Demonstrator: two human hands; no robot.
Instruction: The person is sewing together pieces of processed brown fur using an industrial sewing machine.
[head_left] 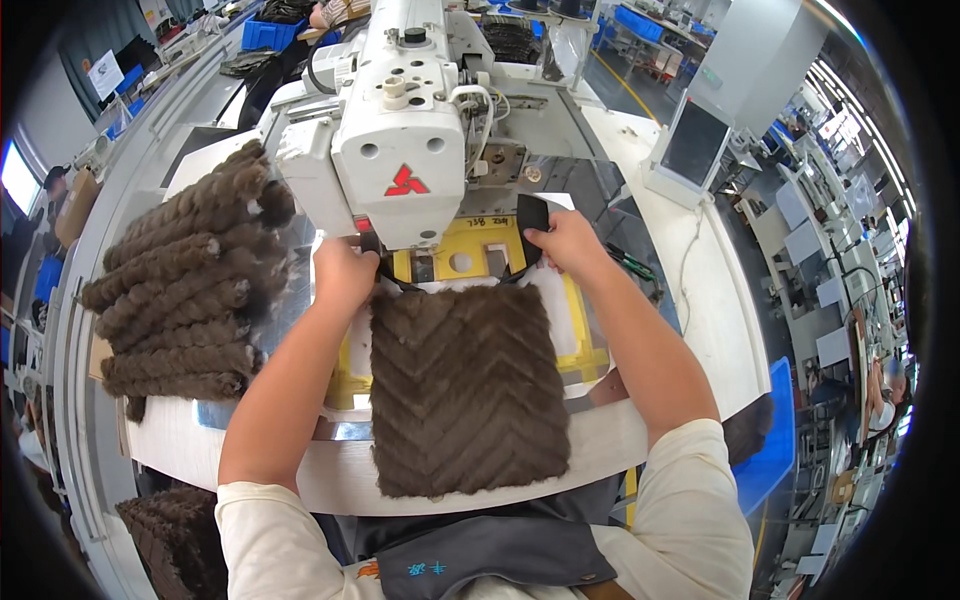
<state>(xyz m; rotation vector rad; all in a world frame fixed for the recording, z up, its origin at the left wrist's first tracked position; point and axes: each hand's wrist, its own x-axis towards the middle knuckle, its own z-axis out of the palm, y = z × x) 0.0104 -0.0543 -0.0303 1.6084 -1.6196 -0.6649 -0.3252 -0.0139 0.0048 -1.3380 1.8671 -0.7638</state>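
Observation:
A brown fur panel [465, 390] with a chevron pattern hangs over the near edge of the sewing table, its upper edge at a yellow template [490, 228] with cut-outs. Beneath the white sewing machine head [400, 165], my left hand [345, 272] is closed in a pinch on a black strap by the panel's upper left corner. On the other side, my right hand [568, 245] pinches the black strap [533, 218] where its end stands up. The middle of the strap dips along the panel's upper edge. The needle area is partly hidden behind the machine head.
Several brown fur pieces [180, 270] are piled on the table at left. More fur [175, 530] lies low at the left. Small tools [630, 262] rest right of my right hand. A screen [694, 145] stands at the back right, and a blue bin [775, 450] at the right edge.

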